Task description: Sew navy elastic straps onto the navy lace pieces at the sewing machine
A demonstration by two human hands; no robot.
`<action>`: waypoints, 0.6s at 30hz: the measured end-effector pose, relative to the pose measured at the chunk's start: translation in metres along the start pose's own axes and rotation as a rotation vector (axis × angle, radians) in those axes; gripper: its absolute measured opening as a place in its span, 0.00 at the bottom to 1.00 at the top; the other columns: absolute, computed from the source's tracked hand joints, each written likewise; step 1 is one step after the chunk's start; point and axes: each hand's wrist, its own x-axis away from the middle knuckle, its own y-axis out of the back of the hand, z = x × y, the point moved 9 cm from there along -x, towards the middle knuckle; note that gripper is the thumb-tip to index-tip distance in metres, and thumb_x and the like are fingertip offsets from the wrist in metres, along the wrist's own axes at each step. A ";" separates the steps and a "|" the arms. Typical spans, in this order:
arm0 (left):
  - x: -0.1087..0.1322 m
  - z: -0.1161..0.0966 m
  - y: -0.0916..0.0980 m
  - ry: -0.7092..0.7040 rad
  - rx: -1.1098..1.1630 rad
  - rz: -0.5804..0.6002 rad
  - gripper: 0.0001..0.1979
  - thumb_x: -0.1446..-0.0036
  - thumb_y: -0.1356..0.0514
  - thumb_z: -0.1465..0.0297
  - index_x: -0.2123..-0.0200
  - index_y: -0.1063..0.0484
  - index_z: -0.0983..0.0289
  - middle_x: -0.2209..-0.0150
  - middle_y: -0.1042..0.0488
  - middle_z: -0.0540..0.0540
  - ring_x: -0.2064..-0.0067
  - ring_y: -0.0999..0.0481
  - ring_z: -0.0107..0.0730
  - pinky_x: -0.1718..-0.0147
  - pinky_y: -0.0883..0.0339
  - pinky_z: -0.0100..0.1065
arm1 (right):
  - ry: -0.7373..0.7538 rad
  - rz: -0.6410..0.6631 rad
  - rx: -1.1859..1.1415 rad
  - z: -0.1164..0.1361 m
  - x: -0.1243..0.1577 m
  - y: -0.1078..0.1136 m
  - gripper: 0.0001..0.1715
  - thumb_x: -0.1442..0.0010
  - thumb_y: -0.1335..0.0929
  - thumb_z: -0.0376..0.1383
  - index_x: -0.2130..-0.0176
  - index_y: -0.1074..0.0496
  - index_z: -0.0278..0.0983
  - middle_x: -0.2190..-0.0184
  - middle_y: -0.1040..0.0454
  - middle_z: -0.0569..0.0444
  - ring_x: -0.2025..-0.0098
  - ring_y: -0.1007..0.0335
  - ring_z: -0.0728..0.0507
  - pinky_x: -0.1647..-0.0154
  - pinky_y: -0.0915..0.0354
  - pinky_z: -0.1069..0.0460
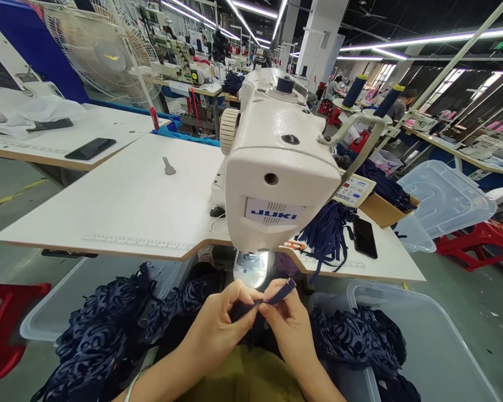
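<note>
A narrow navy strap (281,292) with a small loop or slider at its upper end is stretched between my hands, just in front of the sewing machine (276,167). My left hand (228,314) pinches it from the left, thumb and fingertips pressed together. On the other side my right hand (290,321) grips the strap with thumb and index finger, close to the left fingertips. Part of the strap is hidden behind the fingers. Just beyond my hands, the machine's lamp lights its round free arm end (251,269).
Navy patterned garments (96,324) pile over a clear bin on the left; more garments (360,340) fill a right-hand bin (440,340). On the white table (121,195) lie a grey metal piece (168,166), a bundle of navy straps (327,231) and a phone (364,237).
</note>
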 end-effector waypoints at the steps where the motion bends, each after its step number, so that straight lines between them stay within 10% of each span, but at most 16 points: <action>1: 0.001 -0.002 0.000 -0.032 -0.040 -0.006 0.07 0.41 0.44 0.67 0.70 0.39 0.61 0.61 0.22 0.55 0.60 0.23 0.33 0.61 0.28 0.33 | 0.029 -0.025 -0.014 0.003 0.000 0.000 0.08 0.40 0.31 0.42 0.66 0.29 0.40 0.66 0.31 0.55 0.64 0.31 0.47 0.64 0.33 0.55; 11: 0.014 -0.018 -0.001 -0.334 -0.337 -0.090 0.05 0.39 0.48 0.75 0.65 0.40 0.59 0.57 0.27 0.52 0.55 0.25 0.27 0.57 0.31 0.28 | 0.293 -0.097 -0.004 0.019 0.008 0.002 0.12 0.38 0.35 0.26 0.66 0.30 0.44 0.67 0.28 0.59 0.62 0.31 0.48 0.60 0.35 0.53; 18: 0.010 -0.006 0.001 -0.243 -0.273 -0.104 0.02 0.39 0.47 0.72 0.65 0.38 0.59 0.56 0.26 0.55 0.55 0.25 0.30 0.56 0.30 0.31 | 0.324 -0.115 0.011 0.017 0.009 0.003 0.11 0.39 0.34 0.26 0.66 0.30 0.44 0.68 0.28 0.57 0.64 0.30 0.47 0.63 0.33 0.52</action>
